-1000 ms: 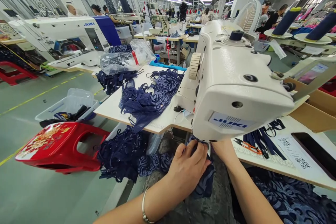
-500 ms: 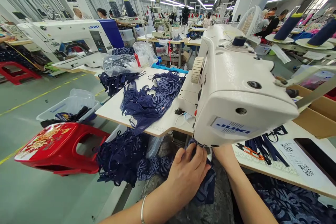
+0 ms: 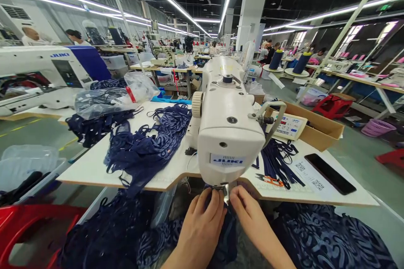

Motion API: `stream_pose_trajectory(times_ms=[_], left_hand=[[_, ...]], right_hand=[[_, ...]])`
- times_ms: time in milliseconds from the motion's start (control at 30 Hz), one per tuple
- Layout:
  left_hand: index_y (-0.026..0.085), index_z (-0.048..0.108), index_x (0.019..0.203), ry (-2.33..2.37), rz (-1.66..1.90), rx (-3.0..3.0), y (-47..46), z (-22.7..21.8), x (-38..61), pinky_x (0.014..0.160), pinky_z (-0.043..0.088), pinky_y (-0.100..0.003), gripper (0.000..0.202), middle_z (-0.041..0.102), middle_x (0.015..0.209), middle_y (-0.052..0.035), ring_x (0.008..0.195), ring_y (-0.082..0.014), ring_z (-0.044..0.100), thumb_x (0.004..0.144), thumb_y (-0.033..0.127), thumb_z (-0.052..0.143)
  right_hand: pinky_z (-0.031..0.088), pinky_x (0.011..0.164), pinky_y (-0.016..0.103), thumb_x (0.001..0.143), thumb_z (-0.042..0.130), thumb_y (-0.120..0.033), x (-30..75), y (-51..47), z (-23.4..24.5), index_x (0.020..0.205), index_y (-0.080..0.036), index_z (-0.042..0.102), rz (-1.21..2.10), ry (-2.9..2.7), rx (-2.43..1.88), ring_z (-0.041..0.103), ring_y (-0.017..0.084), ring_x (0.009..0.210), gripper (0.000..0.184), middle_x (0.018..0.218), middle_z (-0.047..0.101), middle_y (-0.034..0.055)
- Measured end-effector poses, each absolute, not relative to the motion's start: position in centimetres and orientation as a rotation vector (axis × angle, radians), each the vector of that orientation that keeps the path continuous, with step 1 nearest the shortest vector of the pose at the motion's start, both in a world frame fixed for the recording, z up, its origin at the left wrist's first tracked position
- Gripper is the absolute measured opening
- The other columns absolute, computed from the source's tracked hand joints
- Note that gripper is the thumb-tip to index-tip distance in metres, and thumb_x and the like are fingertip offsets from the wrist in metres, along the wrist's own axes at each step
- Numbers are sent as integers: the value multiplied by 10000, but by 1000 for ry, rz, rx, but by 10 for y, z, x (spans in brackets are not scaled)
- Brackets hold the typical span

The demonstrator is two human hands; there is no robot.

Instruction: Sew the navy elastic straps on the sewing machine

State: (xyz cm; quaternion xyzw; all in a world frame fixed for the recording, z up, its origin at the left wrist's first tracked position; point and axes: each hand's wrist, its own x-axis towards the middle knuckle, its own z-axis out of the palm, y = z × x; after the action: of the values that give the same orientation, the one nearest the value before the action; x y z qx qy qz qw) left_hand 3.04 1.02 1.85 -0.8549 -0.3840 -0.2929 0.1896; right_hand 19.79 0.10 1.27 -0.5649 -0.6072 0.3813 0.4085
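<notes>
Under the head of a white sewing machine (image 3: 232, 138), both my hands work close to the needle area. My left hand (image 3: 203, 218) has its fingers curled over a navy patterned fabric piece (image 3: 227, 235), pressing it near the machine's lower end. To the right of the needle, my right hand (image 3: 248, 208) is closed in a pinch at the fabric's edge; its fingertips are partly hidden, and what lies between them is not clear. The fabric hangs down between my wrists toward my lap.
Navy lace garments (image 3: 148, 143) lie left on the white table (image 3: 91, 170). Right are navy straps (image 3: 280, 159), orange-handled thread snips (image 3: 269, 180), a phone (image 3: 330, 173), a control panel (image 3: 288, 126) and a cardboard box (image 3: 325, 132). A red stool (image 3: 38, 222) stands lower left.
The view has swung right and up, so the machine appears further left. My right hand, earlier mostly hidden behind the machine head, now shows beside the needle. My left hand stays on the fabric.
</notes>
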Motion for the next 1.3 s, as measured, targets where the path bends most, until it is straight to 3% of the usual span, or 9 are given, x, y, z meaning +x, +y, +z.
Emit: stream_pose_trajectory(times_ms=[200,400,567,667,767,900,967,1100,1300], left_hand=[[116,608,1217,-1050,-690,-2422,7,18,31,906,409,-393,353,651,1154,-62,1088,-253,555,981,139,346],[167,554,1275,-1136,-716,-2495,3,21,34,899,425,-393,360,646,1131,-65,1063,-251,563,959,142,384],[186,588,857,-1019,-963,-3116,-7,48,16,800,449,-303,232,634,979,-67,896,-191,584,961,279,403],[192,471,702,-1141,-796,-3507,-11,58,4,567,377,-207,323,531,652,25,606,-102,502,978,339,395],[198,456,702,-1669,-712,-3320,-8,52,0,468,279,-214,332,463,553,63,487,-84,433,996,330,378],[194,548,752,-1750,-734,-2753,1,32,1,502,355,-249,272,540,546,32,499,-142,534,977,288,428],[173,619,916,-1535,-816,-2568,3,27,1,684,461,-301,222,658,731,-38,711,-196,642,981,253,422],[176,502,1335,-1010,-801,-2639,2,26,-2,1078,309,-366,370,620,1263,-94,1251,-200,497,1005,176,336],[231,375,1440,-1035,-527,-2797,1,24,2,1036,305,-353,439,529,1408,-28,1326,-147,415,1005,180,343]], right_hand=[[319,592,242,959,430,-544,198,-22,7,833,-203,485,1138,-1568,-1405,387,127,656,368,718,415,-38],[398,715,253,1000,389,-452,200,-24,12,883,-209,501,1146,-1601,-1322,493,156,787,292,822,526,-2],[446,712,242,1007,405,-370,211,-39,33,889,-226,542,1043,-1821,-1031,550,150,770,230,836,573,9],[460,699,231,996,453,-264,209,-38,38,933,-233,561,800,-1976,-959,581,145,776,129,849,611,14],[449,648,258,983,450,-185,198,-18,30,962,-209,590,250,-2108,-1038,579,176,762,143,860,656,43],[368,529,288,954,446,-133,184,11,17,825,-193,612,-299,-2181,-1183,557,202,670,219,765,664,48],[349,518,294,932,458,-100,183,17,17,793,-195,609,-348,-2223,-1254,565,207,670,226,743,655,43],[383,574,290,953,471,-188,189,13,15,843,-204,581,-81,-2113,-1365,580,202,695,156,767,639,38],[335,497,229,917,510,-485,190,9,-2,846,-237,436,1089,-1327,-1352,366,119,508,268,603,366,-80]])
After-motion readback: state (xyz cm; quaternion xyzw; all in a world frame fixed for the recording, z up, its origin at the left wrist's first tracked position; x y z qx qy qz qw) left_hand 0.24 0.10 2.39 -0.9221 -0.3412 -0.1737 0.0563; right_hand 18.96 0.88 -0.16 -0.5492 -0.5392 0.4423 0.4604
